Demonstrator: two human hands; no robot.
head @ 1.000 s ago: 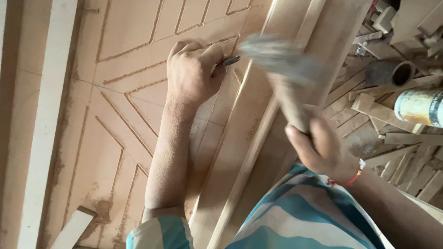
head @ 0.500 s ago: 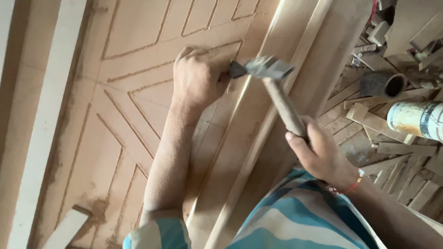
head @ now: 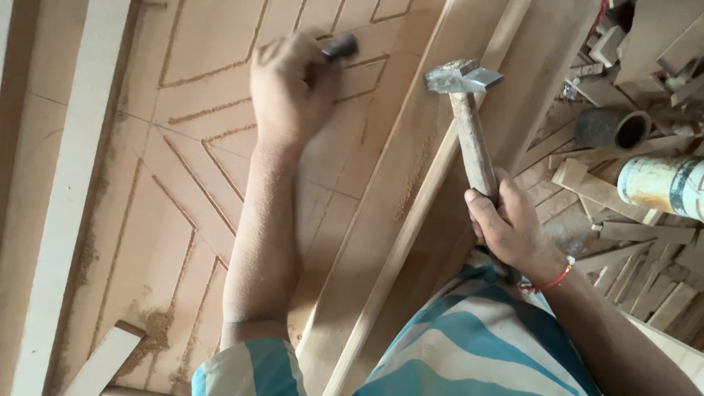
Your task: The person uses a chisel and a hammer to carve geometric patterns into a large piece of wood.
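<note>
Hands closed: left (head: 293, 84) around chisel (head: 339, 47), right (head: 510, 227) around hammer (head: 466, 110).

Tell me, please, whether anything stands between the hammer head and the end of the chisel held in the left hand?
Nothing visible does. The hammer in the right hand is raised to the right of the chisel gripped by the left hand; only open air over the grooved wooden panel lies between them.

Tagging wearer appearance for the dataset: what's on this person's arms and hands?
Both hands bare, no gloves. Left hand and forearm dusted with sawdust. Right hand has a thin red-orange thread bracelet at the wrist. Short sleeves, striped teal, blue and white.
</note>
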